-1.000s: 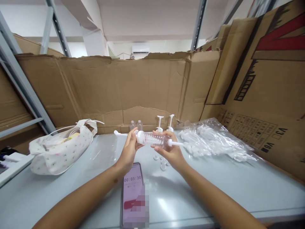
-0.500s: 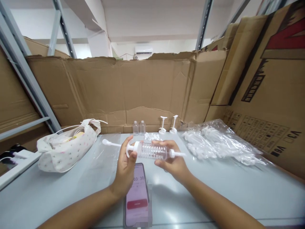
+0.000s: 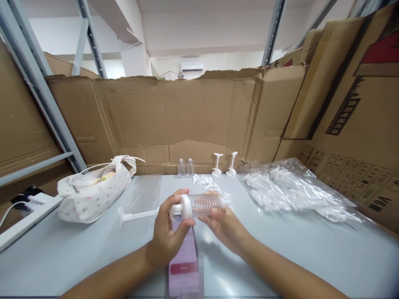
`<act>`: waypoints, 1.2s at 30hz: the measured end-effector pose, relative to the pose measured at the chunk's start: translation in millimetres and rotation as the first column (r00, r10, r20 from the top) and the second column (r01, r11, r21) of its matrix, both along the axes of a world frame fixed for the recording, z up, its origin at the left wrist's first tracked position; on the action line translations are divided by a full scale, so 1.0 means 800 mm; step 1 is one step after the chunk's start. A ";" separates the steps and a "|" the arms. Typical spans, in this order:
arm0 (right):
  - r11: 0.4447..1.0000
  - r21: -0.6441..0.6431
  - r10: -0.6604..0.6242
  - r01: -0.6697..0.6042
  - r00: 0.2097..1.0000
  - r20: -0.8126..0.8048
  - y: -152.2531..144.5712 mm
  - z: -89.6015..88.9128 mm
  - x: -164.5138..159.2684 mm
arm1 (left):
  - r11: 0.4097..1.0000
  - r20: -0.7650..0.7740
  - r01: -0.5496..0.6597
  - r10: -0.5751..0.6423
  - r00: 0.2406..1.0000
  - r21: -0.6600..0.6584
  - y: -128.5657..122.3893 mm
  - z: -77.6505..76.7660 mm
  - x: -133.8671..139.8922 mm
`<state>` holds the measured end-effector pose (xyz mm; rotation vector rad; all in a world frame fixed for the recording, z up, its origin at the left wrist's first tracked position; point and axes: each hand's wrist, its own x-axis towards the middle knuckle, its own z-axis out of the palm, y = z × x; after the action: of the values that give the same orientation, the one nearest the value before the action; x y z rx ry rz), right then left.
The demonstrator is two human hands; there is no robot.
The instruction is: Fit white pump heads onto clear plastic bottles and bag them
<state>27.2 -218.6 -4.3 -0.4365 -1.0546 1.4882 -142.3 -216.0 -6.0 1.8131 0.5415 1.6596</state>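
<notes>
Centre frame, low: I see clear ribbed syringe (image 3: 204,204) held level above table (image 3: 311,241). My left hand (image 3: 168,232) grasping its white collar end, plunger rod (image 3: 137,215) sticking out toward left. My right hand (image 3: 222,222) grasping barrel from below. Phone (image 3: 183,265) flat on table just under both hands. Fabric pouch (image 3: 93,193) at left. Plastic bag of parts (image 3: 296,191) at right. Small bottles (image 3: 185,167) at back by cardboard wall (image 3: 187,116).
</notes>
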 end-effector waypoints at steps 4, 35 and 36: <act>0.994 -0.089 0.050 -0.055 0.997 -0.056 -0.004 0.002 -0.002 | 0.987 -0.112 -0.004 0.022 0.993 0.161 0.011 0.000 -0.005; 0.995 0.102 -0.005 -0.007 0.993 0.121 0.001 0.006 0.009 | 0.909 -0.442 0.092 0.107 0.890 0.406 0.004 0.022 -0.018; 0.996 0.087 0.005 -0.015 0.994 0.111 0.000 0.006 0.009 | 0.894 -0.456 0.100 0.124 0.881 0.436 0.006 0.022 -0.019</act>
<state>34.7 -218.5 0.7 -0.4563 -1.2069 1.4333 -157.7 -211.5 11.5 2.5991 0.3835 1.4170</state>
